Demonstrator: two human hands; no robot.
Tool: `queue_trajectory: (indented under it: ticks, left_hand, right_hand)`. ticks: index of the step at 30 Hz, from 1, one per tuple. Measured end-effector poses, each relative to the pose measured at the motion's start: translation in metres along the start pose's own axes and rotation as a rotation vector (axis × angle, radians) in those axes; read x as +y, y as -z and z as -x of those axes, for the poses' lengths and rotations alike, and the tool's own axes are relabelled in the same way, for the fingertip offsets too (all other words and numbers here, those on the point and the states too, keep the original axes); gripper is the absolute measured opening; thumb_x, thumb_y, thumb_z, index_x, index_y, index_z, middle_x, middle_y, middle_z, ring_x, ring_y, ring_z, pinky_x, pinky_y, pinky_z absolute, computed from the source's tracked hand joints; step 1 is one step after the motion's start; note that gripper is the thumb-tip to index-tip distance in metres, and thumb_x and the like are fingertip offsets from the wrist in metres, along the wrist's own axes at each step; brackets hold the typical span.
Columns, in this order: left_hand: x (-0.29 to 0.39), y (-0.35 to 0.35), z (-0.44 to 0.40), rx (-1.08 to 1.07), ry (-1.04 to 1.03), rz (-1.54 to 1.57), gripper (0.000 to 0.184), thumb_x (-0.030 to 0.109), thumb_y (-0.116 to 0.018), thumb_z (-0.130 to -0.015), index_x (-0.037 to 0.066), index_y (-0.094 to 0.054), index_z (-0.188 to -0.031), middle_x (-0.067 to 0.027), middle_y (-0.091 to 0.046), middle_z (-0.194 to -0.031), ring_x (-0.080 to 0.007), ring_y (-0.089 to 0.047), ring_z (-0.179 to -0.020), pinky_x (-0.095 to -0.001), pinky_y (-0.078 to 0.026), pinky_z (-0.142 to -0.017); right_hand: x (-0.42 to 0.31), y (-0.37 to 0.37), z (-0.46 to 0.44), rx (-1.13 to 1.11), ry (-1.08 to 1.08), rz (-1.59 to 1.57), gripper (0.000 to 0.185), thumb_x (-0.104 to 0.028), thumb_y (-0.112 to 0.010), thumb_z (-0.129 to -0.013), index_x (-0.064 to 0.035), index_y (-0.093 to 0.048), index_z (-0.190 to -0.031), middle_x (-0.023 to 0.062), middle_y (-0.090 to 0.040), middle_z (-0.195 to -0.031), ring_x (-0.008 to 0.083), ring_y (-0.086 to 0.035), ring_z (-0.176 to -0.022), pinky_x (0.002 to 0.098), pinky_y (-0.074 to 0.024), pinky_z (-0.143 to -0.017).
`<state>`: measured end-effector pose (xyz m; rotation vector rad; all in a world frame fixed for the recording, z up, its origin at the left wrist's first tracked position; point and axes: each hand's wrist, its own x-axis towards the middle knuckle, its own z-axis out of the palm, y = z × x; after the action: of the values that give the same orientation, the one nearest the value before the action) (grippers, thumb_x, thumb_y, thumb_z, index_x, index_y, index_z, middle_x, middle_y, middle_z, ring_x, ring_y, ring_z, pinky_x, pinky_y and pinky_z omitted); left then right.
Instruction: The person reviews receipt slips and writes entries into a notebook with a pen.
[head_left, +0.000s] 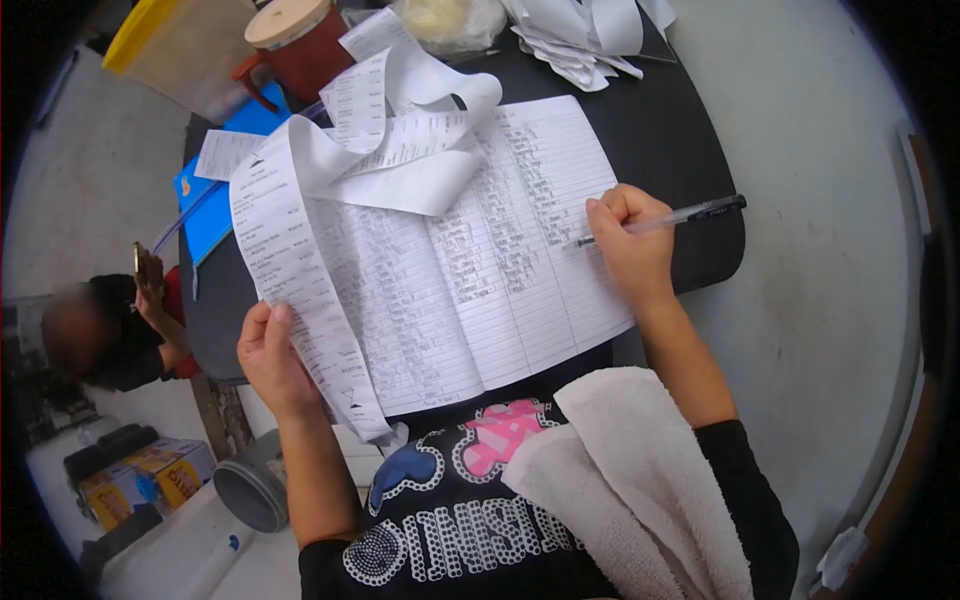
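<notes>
A long curling paper receipt (305, 265) covers part of the open lined notebook (545, 330), whose pages carry columns of handwriting. At the receipt's left edge, my left hand (277, 360) pinches the paper between thumb and fingers. My right hand (640, 240) grips a clear pen (700, 210) with a black cap on its back end. The pen's tip is over the right-hand page, near the last written lines of the right column; whether it touches the paper I cannot tell. Loops of the receipt hide the top of the left page.
Behind the notebook on the black table (690, 130) stand a red mug with a lid (300, 45), a plastic bag (450, 22) and a pile of paper slips (575, 45). A blue folder (208, 220) lies at left. Another person (125, 335) holds a phone beyond the table.
</notes>
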<state>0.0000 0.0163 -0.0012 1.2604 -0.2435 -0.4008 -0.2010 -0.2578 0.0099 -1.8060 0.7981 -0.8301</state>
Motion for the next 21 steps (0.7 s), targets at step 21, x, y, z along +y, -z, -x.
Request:
queue_trajectory:
  ticks: [21]
  left_hand:
    - [0.0005, -0.0009, -0.0004, 0.009, -0.006, -0.005, 0.013, 0.004, -0.054, -0.084, -0.005, -0.057, -0.092, -0.0109, -0.062, -0.090, -0.0118, -0.059, -0.078, -0.0234, -0.046, -0.074]
  right_hand:
    - [-0.0064, -0.0035, 0.0009, 0.004, 0.047, 0.025, 0.031, 0.000, -0.059, -0.075, -0.0031, -0.038, -0.052, -0.0010, -0.039, -0.048, 0.0050, -0.033, -0.048, 0.0245, -0.0278, -0.044]
